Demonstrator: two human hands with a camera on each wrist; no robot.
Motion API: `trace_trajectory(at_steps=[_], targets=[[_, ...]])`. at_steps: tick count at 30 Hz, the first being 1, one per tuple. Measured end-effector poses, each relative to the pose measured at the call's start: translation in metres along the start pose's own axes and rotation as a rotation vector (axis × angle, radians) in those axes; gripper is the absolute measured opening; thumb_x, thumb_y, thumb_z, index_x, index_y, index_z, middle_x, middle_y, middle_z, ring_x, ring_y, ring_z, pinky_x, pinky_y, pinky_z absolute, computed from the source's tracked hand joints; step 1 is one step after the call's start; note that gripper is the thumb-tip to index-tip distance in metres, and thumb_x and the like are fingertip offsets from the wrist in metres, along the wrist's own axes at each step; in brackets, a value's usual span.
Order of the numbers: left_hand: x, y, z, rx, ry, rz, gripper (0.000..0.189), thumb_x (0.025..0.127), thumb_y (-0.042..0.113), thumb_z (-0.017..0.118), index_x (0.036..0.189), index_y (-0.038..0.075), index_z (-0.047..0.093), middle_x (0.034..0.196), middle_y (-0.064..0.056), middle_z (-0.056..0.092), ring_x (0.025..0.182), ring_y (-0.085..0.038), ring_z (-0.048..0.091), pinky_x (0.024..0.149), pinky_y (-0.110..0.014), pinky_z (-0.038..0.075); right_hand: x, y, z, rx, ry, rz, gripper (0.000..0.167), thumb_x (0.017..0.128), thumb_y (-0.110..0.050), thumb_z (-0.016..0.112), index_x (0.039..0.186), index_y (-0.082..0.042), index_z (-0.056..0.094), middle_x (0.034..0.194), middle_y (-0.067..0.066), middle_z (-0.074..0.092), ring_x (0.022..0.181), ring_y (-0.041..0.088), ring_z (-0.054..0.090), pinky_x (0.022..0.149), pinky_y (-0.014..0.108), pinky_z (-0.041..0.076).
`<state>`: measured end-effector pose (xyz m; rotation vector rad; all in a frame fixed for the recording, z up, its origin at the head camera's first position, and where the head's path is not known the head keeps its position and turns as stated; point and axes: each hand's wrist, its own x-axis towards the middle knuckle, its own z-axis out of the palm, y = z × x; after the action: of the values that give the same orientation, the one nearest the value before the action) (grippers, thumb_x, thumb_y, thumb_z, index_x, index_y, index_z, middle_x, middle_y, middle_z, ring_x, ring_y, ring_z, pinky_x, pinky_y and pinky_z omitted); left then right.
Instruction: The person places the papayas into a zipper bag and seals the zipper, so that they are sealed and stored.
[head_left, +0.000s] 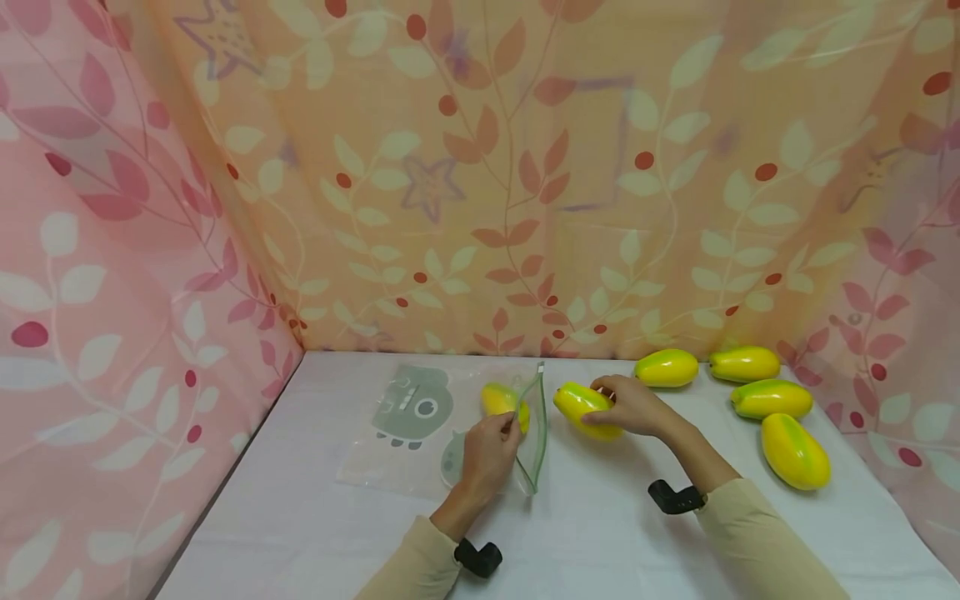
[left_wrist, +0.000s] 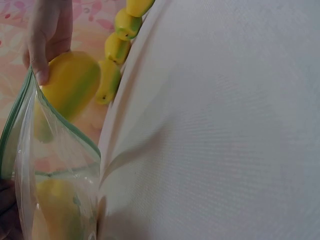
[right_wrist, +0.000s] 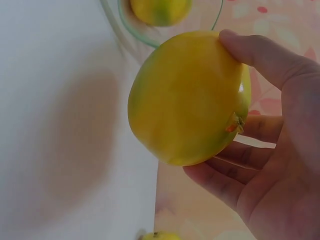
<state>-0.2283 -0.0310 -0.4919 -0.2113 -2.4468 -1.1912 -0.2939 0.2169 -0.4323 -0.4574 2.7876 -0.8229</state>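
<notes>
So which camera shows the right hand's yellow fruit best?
The right wrist view: the yellow fruit is biggest there, its little nub showing. The head view shows it small, partly covered by the right hand; the left wrist view shows it partly through the clear bag.

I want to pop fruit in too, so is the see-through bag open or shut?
Open. The bag has green edges standing apart at its mouth, and the left hand pinches it there.

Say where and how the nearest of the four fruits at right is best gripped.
Probably across the middle of the near fruit, from above and the near side: it lies on its side, oblong, with opposing rounded flanks to squeeze, and the next fruit lies just behind.
</notes>
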Motion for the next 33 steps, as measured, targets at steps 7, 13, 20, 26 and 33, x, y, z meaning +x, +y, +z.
trace_trajectory(at_steps=[7,13,20,26,33], targets=[[-0.001,0.000,0.001,0.009,-0.002,-0.011,0.020,0.091,0.012,0.065,0.106,0.001,0.073,0.095,-0.009,0.075,0.078,-0.014,0.070,0.070,-0.021,0.057,0.008,-0.010,0.008,-0.023,-0.041,0.003,0.068,0.076,-0.051,0.076,0.121,-0.003,0.061,0.112,0.013,0.065,0.092,0.021,0.057,0.084,0.039,0.055],[-0.001,0.000,0.004,0.011,-0.005,-0.018,0.021,0.091,0.012,0.065,0.106,0.002,0.074,0.093,-0.008,0.075,0.076,-0.013,0.069,0.069,-0.020,0.057,0.015,-0.017,0.015,-0.045,-0.037,0.004,0.066,0.076,-0.051,0.076,0.119,-0.003,0.062,0.109,0.013,0.066,0.090,0.021,0.057,0.083,0.040,0.055],[0.001,0.001,0.005,0.014,0.002,0.002,0.020,0.090,0.011,0.066,0.105,0.002,0.074,0.090,-0.007,0.075,0.074,-0.011,0.068,0.067,-0.020,0.056,0.024,-0.024,0.025,-0.035,-0.029,-0.012,0.066,0.077,-0.051,0.076,0.118,-0.002,0.062,0.100,0.010,0.066,0.083,0.019,0.055,0.074,0.033,0.052],[0.001,0.002,0.004,0.008,0.012,0.022,0.018,0.089,0.010,0.066,0.103,0.001,0.075,0.087,-0.007,0.075,0.072,-0.013,0.068,0.066,-0.021,0.056,0.029,-0.030,0.034,-0.011,-0.037,0.020,0.068,0.076,-0.053,0.076,0.119,-0.002,0.061,0.098,0.009,0.065,0.082,0.019,0.054,0.072,0.030,0.052],[0.002,0.002,0.005,-0.002,-0.004,0.022,0.019,0.090,0.010,0.066,0.104,0.001,0.074,0.087,-0.006,0.075,0.070,-0.010,0.066,0.066,-0.020,0.056,0.035,-0.036,0.041,0.016,-0.027,0.042,0.067,0.077,-0.054,0.075,0.118,-0.002,0.061,0.095,0.008,0.065,0.080,0.019,0.054,0.071,0.029,0.053]])
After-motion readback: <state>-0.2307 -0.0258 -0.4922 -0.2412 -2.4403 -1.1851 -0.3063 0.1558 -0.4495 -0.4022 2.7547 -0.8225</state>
